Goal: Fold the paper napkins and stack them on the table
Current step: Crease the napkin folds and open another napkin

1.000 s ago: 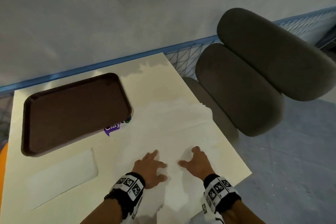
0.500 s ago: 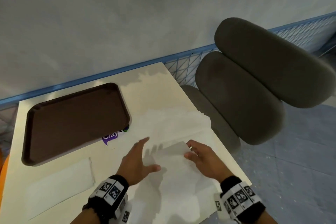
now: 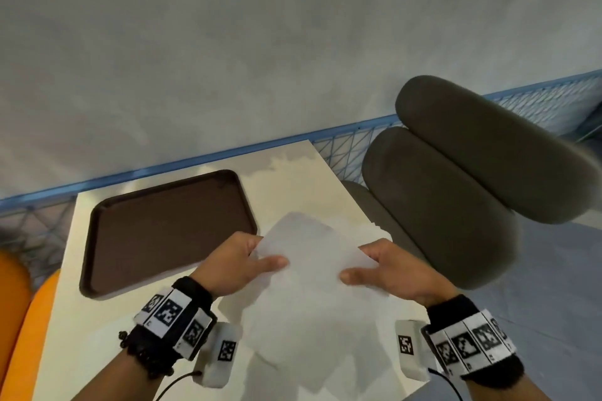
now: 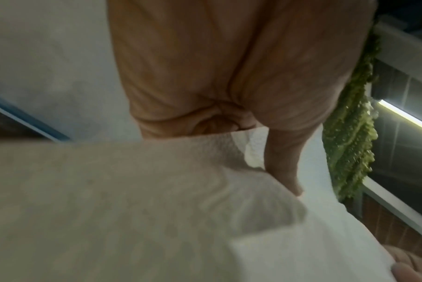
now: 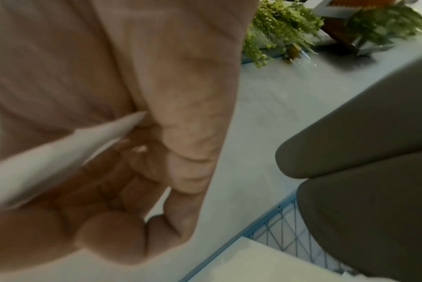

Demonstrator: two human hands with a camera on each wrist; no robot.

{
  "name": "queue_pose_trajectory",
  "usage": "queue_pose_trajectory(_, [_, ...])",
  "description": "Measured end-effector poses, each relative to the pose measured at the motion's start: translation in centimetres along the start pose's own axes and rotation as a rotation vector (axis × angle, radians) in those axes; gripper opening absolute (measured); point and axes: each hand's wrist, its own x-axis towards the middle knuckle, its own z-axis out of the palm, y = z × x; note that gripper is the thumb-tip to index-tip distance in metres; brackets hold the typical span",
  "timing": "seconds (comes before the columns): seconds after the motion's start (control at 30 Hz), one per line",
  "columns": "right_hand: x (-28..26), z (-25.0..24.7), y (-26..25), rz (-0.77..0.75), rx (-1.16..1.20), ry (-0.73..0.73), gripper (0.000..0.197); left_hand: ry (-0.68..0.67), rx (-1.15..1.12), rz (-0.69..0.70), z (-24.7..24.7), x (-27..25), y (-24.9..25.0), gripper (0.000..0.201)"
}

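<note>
1. Two hands meet on one white paper napkin [image 3: 312,270] in the head view: the left hand [image 3: 234,265] pinches its left edge with the thumb lying on top, and the right hand [image 3: 387,270] pinches its right edge the same way. The napkin is lifted above the cream table [image 3: 293,185], its lower part hanging down toward the near edge. One brown tray [image 3: 163,231] lies on the table to the left, and two dark rounded cushions [image 3: 456,192] stand to the right.
2. Left wrist view: one napkin [image 4: 157,200] runs under the left hand [image 4: 229,76], the thumb pressing onto it.
3. Right wrist view: one napkin edge [image 5: 60,152] is nipped between the thumb and curled fingers [image 5: 113,238] of the right hand [image 5: 108,95].
</note>
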Motion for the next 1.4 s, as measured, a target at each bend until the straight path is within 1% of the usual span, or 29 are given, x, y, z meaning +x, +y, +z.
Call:
queue_pose_trajectory(0.07, [0.2, 0.9, -0.5, -0.056, 0.201, 0.037, 0.04, 0.063, -0.09, 0.008, -1.1, -1.1, -0.2, 0.033])
queue_pose_trajectory(0.13, [0.5, 2.0, -0.9, -0.088, 0.421, 0.054, 0.053, 0.15, -0.193, 0.031, -2.0, -2.2, -0.3, 0.039])
queue_pose_trajectory(0.2, [0.8, 3.5, -1.5, -0.1, 0.568, 0.046, 0.062, 0.225, -0.268, 0.046, -2.6, -3.2, -0.1, 0.052])
queue_pose_trajectory(0.23, [1.0, 4.3, -1.9, -0.1, 0.577, 0.042, 0.063, 0.256, -0.294, 0.06, -2.9, -3.6, 0.0, 0.055])
queue_pose_trajectory(0.27, [1.3, 5.1, -2.3, -0.105, 0.548, 0.051, 0.06, 0.279, -0.316, 0.074, -3.2, -4.0, 0.2, 0.055])
queue_pose_trajectory(0.37, [2.0, 6.8, -4.0, -0.16, 0.472, 0.146, 0.027, 0.307, -0.357, 0.103, -3.9, -5.3, 0.6, 0.052])
queue_pose_trajectory(0.4, [2.2, 7.0, -4.4, -0.171, 0.487, 0.177, 0.021, 0.3, -0.356, 0.11, -4.2, -5.7, 0.7, 0.049])
queue_pose_trajectory(0.43, [2.3, 7.1, -4.8, -0.182, 0.502, 0.2, 0.019, 0.296, -0.356, 0.115, -4.5, -6.1, 0.8, 0.043])
queue_pose_trajectory(0.5, [2.4, 7.0, -5.5, -0.199, 0.522, 0.226, 0.018, 0.284, -0.365, 0.12, -5.5, -6.8, 1.0, 0.034])
queue_pose_trajectory(0.53, [2.5, 6.9, -5.6, -0.205, 0.535, 0.234, 0.017, 0.273, -0.377, 0.126, -6.0, -7.1, 1.0, 0.035])
queue_pose_trajectory(0.63, [2.9, 6.7, -5.9, -0.241, 0.526, 0.256, 0.014, 0.225, -0.403, 0.148, -7.3, -7.6, 1.0, 0.048])
queue_pose_trajectory(0.77, [3.2, 6.9, -6.1, -0.24, 0.554, 0.256, 0.017, 0.212, -0.391, 0.134, -7.5, -7.5, 1.1, 0.055])
queue_pose_trajectory(0.8, [3.2, 6.9, -6.1, -0.227, 0.559, 0.252, 0.02, 0.216, -0.391, 0.128, -7.4, -7.4, 1.1, 0.053])
queue_pose_trajectory(0.9, [3.2, 6.9, -6.1, -0.165, 0.529, 0.243, 0.029, 0.231, -0.378, 0.095, -6.8, -7.2, 1.6, 0.034])
queue_pose_trajectory(0.97, [3.1, 6.8, -6.1, -0.149, 0.516, 0.224, 0.027, 0.239, -0.363, 0.066, -6.3, -7.0, 1.4, 0.032])
queue_pose_trajectory(1.0, [3.0, 6.6, -6.0, -0.16, 0.497, 0.217, 0.027, 0.238, -0.357, 0.055, -6.2, -6.9, 1.3, 0.038])
queue_pose_trajectory(1.07, [2.8, 6.0, -6.1, -0.209, 0.396, 0.202, 0.026, 0.265, -0.288, 0.077, -6.4, -6.7, 0.9, 0.067])
queue_pose_trajectory(1.1, [2.7, 5.6, -6.3, -0.237, 0.322, 0.186, 0.024, 0.307, -0.184, 0.102, -6.7, -6.6, 0.8, 0.079])
queue_pose_trajectory(1.13, [2.5, 5.1, -6.7, -0.261, 0.243, 0.151, 0.023, 0.347, -0.04, 0.117, -7.0, -6.5, 0.9, 0.087])
queue_pose_trajectory(1.17, [2.4, 4.7, -7.0, -0.27, 0.161, 0.1, 0.024, 0.358, 0.096, 0.14, -7.3, -6.3, 1.1, 0.093])
queue_pose_trajectory(1.2, [2.3, 4.4, -7.4, -0.263, 0.08, 0.042, 0.024, 0.328, 0.192, 0.167, -7.5, -6.1, 1.6, 0.101])
queue_pose_trajectory(1.27, [2.4, 3.8, -7.9, -0.238, -0.053, -0.06, 0.023, 0.17, 0.284, 0.176, -7.1, -5.4, 2.6, 0.111])
queue_pose_trajectory(1.33, [2.6, 3.4, -8.2, -0.23, -0.112, -0.115, 0.022, 0.016, 0.288, 0.151, -6.3, -4.5, 3.3, 0.107])
queue_pose_trajectory(1.4, [2.8, 2.8, -8.4, -0.21, -0.125, -0.103, 0.03, -0.032, 0.285, 0.177, -5.5, -4.1, 3.5, 0.094])
